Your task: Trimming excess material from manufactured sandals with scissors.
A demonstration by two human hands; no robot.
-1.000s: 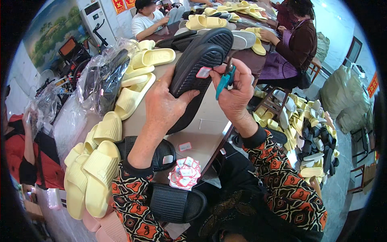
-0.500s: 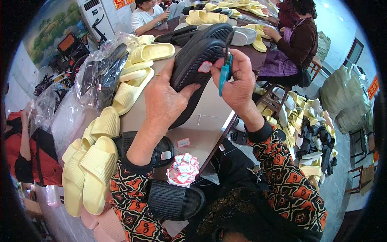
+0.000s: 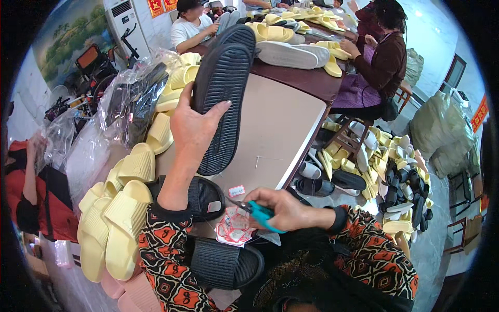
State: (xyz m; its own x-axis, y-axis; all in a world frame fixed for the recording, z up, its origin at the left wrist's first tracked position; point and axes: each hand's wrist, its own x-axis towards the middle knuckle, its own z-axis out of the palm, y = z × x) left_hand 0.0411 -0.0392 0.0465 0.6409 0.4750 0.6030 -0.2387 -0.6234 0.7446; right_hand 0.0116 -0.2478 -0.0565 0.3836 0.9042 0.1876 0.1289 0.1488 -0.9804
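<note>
My left hand holds a black slide sandal up over the table, its ribbed sole facing me. My right hand is low near my lap, gripping small teal-handled scissors whose tip points left toward a pile of red-and-white tags. Two more black slides lie in front of me, one on the table edge under my left forearm, one on my lap.
Pale yellow slides are stacked at my left beside clear plastic bags. A brown table carries more slides at its far end, where other people sit working. Loose slides cover the floor to the right.
My right hand with the scissors has dropped from the raised sandal down to the tags near my lap. My left hand has turned the sandal so its sole faces me.
</note>
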